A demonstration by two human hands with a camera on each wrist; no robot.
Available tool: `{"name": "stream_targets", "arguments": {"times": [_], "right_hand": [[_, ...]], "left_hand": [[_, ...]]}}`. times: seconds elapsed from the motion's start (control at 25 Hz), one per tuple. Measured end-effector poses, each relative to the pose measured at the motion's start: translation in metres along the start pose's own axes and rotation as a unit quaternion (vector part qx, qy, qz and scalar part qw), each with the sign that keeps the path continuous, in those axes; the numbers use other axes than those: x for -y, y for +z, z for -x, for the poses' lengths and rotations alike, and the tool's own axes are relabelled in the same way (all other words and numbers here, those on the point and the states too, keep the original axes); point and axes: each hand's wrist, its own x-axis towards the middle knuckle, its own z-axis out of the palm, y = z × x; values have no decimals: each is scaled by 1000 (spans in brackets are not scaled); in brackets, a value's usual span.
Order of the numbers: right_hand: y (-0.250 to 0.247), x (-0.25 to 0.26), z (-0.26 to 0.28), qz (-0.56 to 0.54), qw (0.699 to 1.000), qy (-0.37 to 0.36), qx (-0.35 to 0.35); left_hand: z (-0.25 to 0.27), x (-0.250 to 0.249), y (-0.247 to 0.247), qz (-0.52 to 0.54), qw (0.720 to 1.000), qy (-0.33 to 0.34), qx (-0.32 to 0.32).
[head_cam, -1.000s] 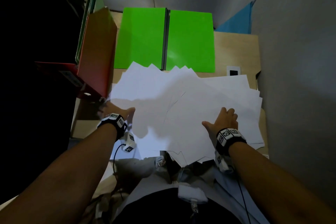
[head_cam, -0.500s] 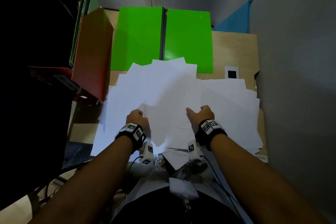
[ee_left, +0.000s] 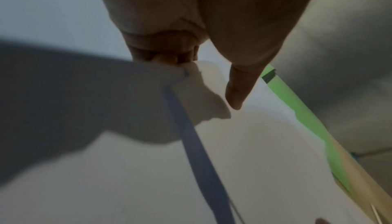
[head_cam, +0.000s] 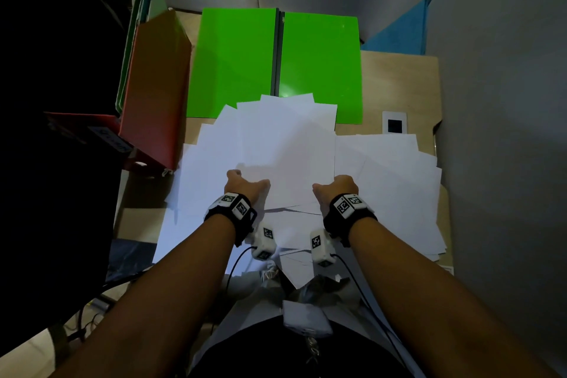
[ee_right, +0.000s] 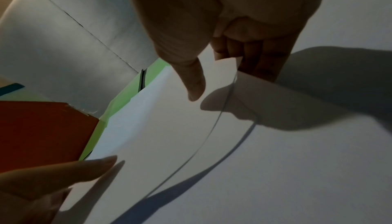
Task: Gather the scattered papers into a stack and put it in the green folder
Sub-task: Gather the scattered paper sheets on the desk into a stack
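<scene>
The green folder (head_cam: 233, 61) lies open at the back of the desk. White papers cover the desk in front of it. A gathered bundle of sheets (head_cam: 288, 144) sits in the middle, its far edge over the folder's near edge. Loose sheets still fan out to the right (head_cam: 395, 181) and left (head_cam: 199, 169). My left hand (head_cam: 245, 184) and right hand (head_cam: 336, 187) each grip the bundle's near edge. In the wrist views, each thumb (ee_left: 237, 91) (ee_right: 194, 81) lies on top of the paper, with the fingers (ee_right: 254, 56) curled under it.
A red binder (head_cam: 156, 86) stands at the left beside the folder, with green and teal folders (head_cam: 138, 24) behind it. A small white card with a black square (head_cam: 395, 125) lies on the wooden desk (head_cam: 399, 83). Grey walls close in at the back and right.
Both hands came in from the outer sides of the spread to the middle, sweeping sheets together. They now hold a centred bundle, pushed a little toward the folder.
</scene>
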Motion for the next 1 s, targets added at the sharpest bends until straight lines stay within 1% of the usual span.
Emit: {"name": "stream_targets", "arguments": {"times": [0.08, 0.16, 0.32, 0.44, 0.56, 0.68, 0.8, 0.88, 0.96, 1.0], "right_hand": [[2, -1, -4, -32, 999, 16, 30], [3, -3, -13, -67, 995, 28, 62], [2, -11, -27, -117, 987, 14, 110], [-6, -20, -26, -233, 960, 19, 157], [-30, -8, -17, -317, 931, -27, 177], [-55, 13, -6, -350, 914, -121, 167], [-76, 28, 4, -334, 909, -213, 127], [-85, 33, 10, -291, 912, -265, 117], [-85, 34, 15, -255, 920, -282, 97], [-83, 33, 18, -257, 919, -286, 85]], "left_hand": [[-3, -1, 3, 52, 998, -19, 21], [-4, -3, 7, 46, 998, -9, 40], [1, -3, 16, 29, 997, 38, 57], [8, 2, 11, 37, 993, 89, 66], [13, -4, -1, 48, 984, 154, 71], [26, -22, -12, 65, 969, 228, 74], [38, -41, -25, 128, 946, 285, 81], [41, -50, -29, 177, 934, 303, 62], [48, -56, -27, 215, 925, 311, 38], [51, -57, -24, 223, 922, 315, 26]]}}
